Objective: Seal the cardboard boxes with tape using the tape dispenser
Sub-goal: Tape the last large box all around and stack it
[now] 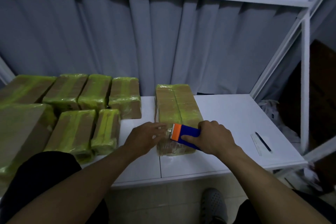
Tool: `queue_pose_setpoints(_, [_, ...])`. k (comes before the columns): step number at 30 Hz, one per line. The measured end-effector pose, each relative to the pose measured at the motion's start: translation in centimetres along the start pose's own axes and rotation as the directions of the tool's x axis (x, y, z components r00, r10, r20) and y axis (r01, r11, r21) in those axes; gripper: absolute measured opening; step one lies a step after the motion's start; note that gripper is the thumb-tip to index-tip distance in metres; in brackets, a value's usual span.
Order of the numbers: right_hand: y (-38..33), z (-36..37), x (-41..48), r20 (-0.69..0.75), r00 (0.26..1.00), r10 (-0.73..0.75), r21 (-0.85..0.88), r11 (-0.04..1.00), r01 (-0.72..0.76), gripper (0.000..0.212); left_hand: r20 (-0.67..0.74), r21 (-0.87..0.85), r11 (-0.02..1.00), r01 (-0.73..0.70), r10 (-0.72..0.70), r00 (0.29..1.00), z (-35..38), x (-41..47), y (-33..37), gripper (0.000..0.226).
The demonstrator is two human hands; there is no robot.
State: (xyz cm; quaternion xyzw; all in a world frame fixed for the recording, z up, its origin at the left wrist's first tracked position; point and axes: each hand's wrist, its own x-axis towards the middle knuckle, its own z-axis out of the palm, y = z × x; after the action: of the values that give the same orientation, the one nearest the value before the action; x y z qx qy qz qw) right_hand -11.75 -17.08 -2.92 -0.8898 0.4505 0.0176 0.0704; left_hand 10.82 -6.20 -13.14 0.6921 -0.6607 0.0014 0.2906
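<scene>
Right hand [212, 137] grips a blue-and-orange tape dispenser [185, 132] atop a cardboard box [176, 103] near the tabletop's [236, 114] front edge. Left hand [145, 137], fingers flat, presses the box's near end. Taped boxes [76, 129] crowd the left edge.

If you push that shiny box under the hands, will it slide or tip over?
It would probably slide: the box is wrapped in glossy tape and lies on a smooth white table. Tipping seems unlikely, since it lies flat and low. It likely stays stiff: its edges look straight under the left hand and tape dispenser.
</scene>
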Motion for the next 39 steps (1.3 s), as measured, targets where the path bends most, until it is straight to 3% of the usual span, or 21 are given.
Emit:
queue_pose_setpoints(3, [0.3, 0.1, 0.1, -0.010, 1.000, -0.009, 0.015, 1.000, 0.009, 0.061, -0.018, 0.099, 0.990, -0.101, 0.103, 0.995, 0.0, 0.5, -0.5, 0.027])
queue_pose_setpoints(12, [1.0, 0.2, 1.0, -0.001, 0.999, -0.035, 0.067, 0.997, 0.035, 0.066, -0.062, 0.128, 0.987, -0.096, 0.104, 0.993, 1.2, 1.2, -0.4, 0.031])
queue_pose_setpoints(20, [0.7, -1.1, 0.8, 0.020, 0.997, -0.071, 0.134, 0.989, 0.068, 0.069, -0.009, 0.158, 0.981, -0.112, 0.115, 0.993, 1.8, 0.7, -1.6, 0.041])
queue_pose_setpoints(29, [1.5, -2.3, 0.2, 0.100, 0.994, -0.045, 0.192, 0.981, 0.025, 0.073, 0.003, 0.152, 0.979, -0.134, 0.135, 0.991, 1.4, 0.3, -1.2, 0.031])
queue_pose_setpoints(35, [2.7, -3.1, -1.6, 0.127, 0.992, 0.001, 0.151, 0.988, -0.020, 0.065, -0.027, 0.127, 0.983, -0.128, 0.133, 0.991, -0.3, -1.1, -0.8, 0.037])
queue_pose_setpoints(39, [1.8, -2.6, -2.0, 0.067, 0.998, 0.001, 0.131, 0.991, -0.010, 0.061, -0.018, 0.156, 0.973, -0.167, 0.172, 0.985, -1.0, -1.5, -1.0, 0.035])
